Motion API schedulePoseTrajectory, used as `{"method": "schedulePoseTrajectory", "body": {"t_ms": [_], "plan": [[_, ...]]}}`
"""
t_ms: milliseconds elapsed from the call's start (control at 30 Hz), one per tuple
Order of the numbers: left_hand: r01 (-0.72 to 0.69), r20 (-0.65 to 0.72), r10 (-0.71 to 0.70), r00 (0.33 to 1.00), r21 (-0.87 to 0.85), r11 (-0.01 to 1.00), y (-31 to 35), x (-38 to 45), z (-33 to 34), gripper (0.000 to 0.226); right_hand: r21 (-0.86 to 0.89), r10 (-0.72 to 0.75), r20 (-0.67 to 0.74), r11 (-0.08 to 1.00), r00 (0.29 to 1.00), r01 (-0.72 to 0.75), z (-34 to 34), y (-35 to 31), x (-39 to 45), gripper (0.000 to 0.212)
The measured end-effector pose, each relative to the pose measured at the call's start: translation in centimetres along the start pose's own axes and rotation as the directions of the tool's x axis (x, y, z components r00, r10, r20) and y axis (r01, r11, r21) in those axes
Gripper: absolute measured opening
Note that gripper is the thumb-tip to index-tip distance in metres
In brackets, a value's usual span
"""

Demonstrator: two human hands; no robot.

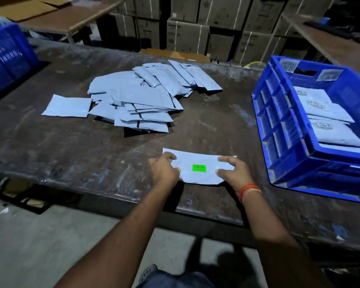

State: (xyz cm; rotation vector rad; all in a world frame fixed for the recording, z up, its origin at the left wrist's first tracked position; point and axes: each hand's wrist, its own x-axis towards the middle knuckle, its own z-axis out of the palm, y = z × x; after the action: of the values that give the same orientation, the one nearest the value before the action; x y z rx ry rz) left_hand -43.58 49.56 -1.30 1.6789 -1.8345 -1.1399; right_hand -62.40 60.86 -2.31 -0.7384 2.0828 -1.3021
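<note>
Scuffed table point(71, 146), envelope heap point(141, 96), blue crate point(279, 113); both hands' fingers point(169, 156) around labelled envelope point(196, 159).

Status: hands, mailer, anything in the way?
Left hand and right hand grip mailer ends. Mailer on table, green label up. Nothing between it and crate.

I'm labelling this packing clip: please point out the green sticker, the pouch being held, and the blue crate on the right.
green sticker point(199, 167): head view, middle of the label.
held pouch point(197, 157): head view, bare face just above the sticker.
blue crate point(279, 113): head view, its ribbed left wall.
</note>
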Motion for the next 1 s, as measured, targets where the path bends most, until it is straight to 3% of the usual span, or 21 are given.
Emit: {"method": "schedulePoseTrajectory", "body": {"t_ms": [133,367,533,767,1000], "plan": [[0.029,0.141,0.023,0.99,-0.353,0.935,-1.1,0.9,-2.0,0.016,0.221,-0.031,0.121,0.975,0.992,0.004,-0.2,-0.5,-0.4,0.028],[0.091,0.195,0.033,0.98,-0.595,0.798,-3.4,2.3,-9.3,0.019,0.342,-0.144,0.208,0.937,0.967,0.066,3.8,-4.2,-0.6,0.035],[0.021,0.128,0.075,0.989,-0.626,0.779,-4.9,4.9,-17.2,0.025,0.362,-0.23,0.268,0.924,0.935,0.123,9.1,-10.0,-1.5,0.03],[-0.056,0.081,0.131,0.988,-0.603,0.796,-8.2,9.9,-30.6,0.024,0.326,-0.342,0.244,0.91,0.908,0.255,20.8,-17.2,-3.1,0.03],[-0.089,0.01,0.118,0.993,-0.593,0.8,-11.6,14.0,-43.2,0.026,0.345,-0.378,0.279,0.897,0.883,0.275,32.2,-24.6,-4.5,0.028]]}}
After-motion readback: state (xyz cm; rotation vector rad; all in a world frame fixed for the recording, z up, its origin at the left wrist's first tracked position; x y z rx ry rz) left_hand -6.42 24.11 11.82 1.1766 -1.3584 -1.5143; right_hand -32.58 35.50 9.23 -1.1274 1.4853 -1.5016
